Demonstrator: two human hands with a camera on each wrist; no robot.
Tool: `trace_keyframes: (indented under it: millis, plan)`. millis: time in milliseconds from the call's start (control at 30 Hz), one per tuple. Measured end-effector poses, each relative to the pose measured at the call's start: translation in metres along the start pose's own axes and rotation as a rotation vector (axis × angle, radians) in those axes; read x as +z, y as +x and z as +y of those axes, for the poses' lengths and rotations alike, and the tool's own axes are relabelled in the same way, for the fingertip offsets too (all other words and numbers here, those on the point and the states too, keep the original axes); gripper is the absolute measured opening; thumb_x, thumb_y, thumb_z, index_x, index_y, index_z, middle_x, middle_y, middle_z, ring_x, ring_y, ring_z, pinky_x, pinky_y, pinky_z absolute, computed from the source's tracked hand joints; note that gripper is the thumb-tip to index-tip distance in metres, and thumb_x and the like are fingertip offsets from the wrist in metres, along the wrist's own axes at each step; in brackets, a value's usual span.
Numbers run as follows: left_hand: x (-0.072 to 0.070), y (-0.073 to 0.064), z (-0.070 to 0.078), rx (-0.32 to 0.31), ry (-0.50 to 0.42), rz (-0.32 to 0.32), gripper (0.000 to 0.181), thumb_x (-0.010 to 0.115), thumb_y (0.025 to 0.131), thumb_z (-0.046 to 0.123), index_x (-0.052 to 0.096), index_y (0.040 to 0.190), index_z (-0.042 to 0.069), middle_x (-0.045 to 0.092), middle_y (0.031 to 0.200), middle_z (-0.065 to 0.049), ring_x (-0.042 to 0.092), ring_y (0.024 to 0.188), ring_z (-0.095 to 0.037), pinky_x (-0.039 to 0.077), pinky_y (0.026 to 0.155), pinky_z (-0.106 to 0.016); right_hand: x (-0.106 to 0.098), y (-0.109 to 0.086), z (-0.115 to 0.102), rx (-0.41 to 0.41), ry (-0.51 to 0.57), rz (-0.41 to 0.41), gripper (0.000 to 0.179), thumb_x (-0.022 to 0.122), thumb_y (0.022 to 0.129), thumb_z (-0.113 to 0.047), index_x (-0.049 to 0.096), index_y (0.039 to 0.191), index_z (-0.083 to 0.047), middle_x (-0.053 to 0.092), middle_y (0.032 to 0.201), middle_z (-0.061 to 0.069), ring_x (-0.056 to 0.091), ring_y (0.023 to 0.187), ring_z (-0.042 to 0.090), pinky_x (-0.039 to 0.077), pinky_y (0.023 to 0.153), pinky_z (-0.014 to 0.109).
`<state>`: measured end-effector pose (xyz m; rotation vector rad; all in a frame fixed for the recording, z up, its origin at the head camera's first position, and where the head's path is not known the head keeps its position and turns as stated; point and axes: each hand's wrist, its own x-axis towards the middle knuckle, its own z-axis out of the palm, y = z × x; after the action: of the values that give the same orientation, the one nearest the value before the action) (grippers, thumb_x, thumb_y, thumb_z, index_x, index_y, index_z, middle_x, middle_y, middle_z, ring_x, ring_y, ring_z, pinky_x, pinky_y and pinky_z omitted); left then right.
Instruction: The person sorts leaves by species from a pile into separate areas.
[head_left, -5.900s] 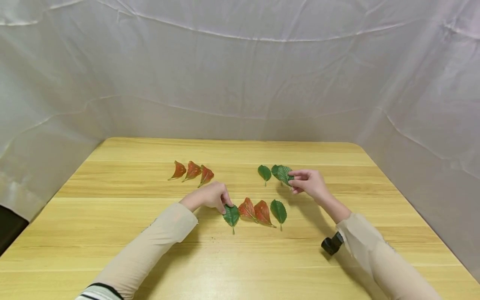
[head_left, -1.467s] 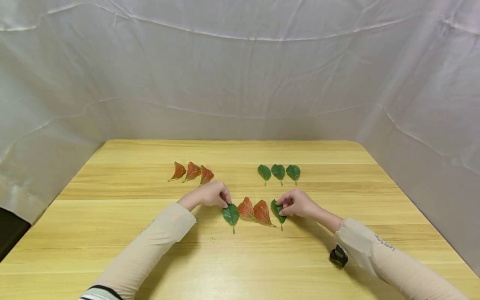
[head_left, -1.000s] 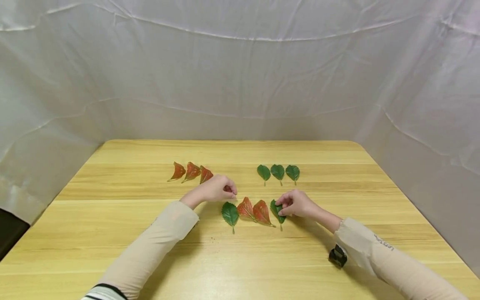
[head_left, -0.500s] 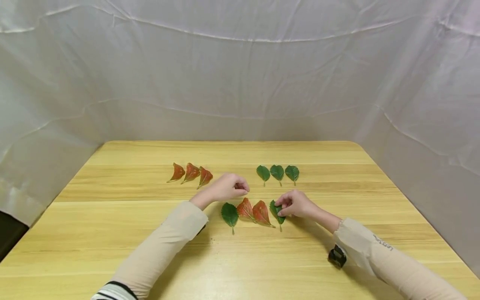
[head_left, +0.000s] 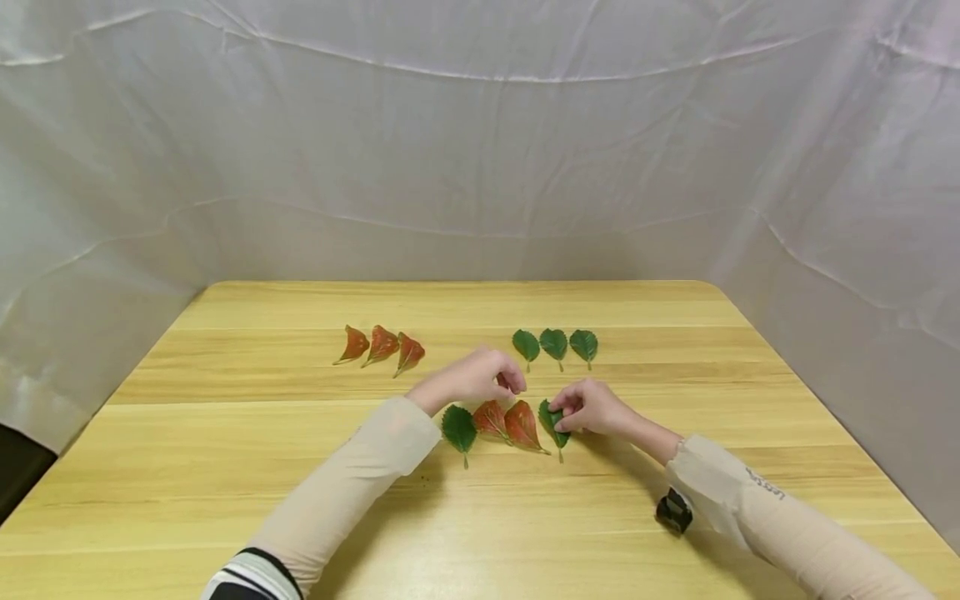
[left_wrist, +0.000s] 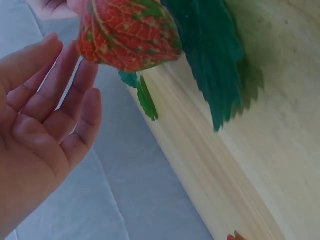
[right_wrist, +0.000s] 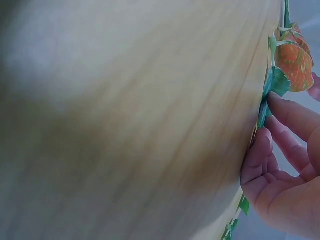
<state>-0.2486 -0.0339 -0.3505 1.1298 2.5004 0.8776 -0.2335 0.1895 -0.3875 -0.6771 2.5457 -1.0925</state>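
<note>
A middle row on the table has a green leaf (head_left: 459,427) at its left end, two red leaves (head_left: 522,425) beside it and another green leaf (head_left: 558,438) at its right end. My right hand (head_left: 591,408) pinches that right-end leaf by its edge between thumb and fingers; the right wrist view shows the fingertips on the leaf (right_wrist: 278,81). Holding nothing, my left hand (head_left: 486,375) hovers just behind the red pair with loosely bent fingers. In the left wrist view, a mottled red leaf (left_wrist: 127,37) lies close to its fingertips.
Three red leaves (head_left: 382,343) lie at the back left, and three green leaves (head_left: 553,343) form a short row at the back right. Pale sheeting (head_left: 480,167) hangs behind and beside the wooden table (head_left: 480,533). A black wrist camera (head_left: 674,511) sits under the right sleeve.
Earlier my right hand set a green leaf in the back row, then took the right-end leaf. My left hand let go of the left-end leaf and moved right, over the red pair.
</note>
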Motion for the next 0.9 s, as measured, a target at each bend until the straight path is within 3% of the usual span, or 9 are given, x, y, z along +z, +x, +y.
trace_keyframes:
  millis: [300,600,733,900]
  plan:
    - [0.006,0.006,0.002,-0.019,0.028,-0.08,0.025,0.062,0.08,-0.003,0.063,0.105,-0.002,0.062,0.103,-0.009,0.056,0.092,-0.022,0.044,0.076,-0.022,0.0,0.0,-0.001,0.003,-0.008,-0.002,0.021,0.072,0.07,0.001,0.066,0.09,0.008,0.054,0.063,0.0,0.045,0.053,0.01,0.04,0.044,0.021]
    - [0.01,0.01,0.007,-0.072,0.171,-0.168,0.029,0.067,0.078,0.003,0.065,0.107,0.003,0.062,0.107,-0.005,0.055,0.093,-0.018,0.043,0.077,-0.022,0.001,0.0,-0.003,0.0,-0.012,0.0,0.022,0.072,0.07,0.001,0.066,0.09,0.008,0.055,0.063,0.001,0.045,0.052,0.007,0.039,0.044,0.021]
    - [0.01,0.012,0.008,-0.079,0.191,-0.167,0.023,0.069,0.077,0.005,0.067,0.1,0.006,0.063,0.1,-0.002,0.054,0.09,-0.016,0.043,0.075,-0.023,0.001,0.0,-0.002,0.005,-0.016,0.001,0.021,0.072,0.07,0.001,0.066,0.089,0.008,0.054,0.063,0.0,0.044,0.052,0.008,0.039,0.044,0.021]
    - [0.01,0.014,0.008,-0.026,0.137,-0.144,0.008,0.069,0.077,0.005,0.066,0.082,0.01,0.06,0.085,0.004,0.054,0.089,-0.014,0.043,0.079,-0.025,0.001,0.0,-0.001,0.008,-0.024,-0.001,0.02,0.072,0.07,0.001,0.066,0.088,0.006,0.055,0.061,0.0,0.046,0.052,0.009,0.039,0.045,0.022]
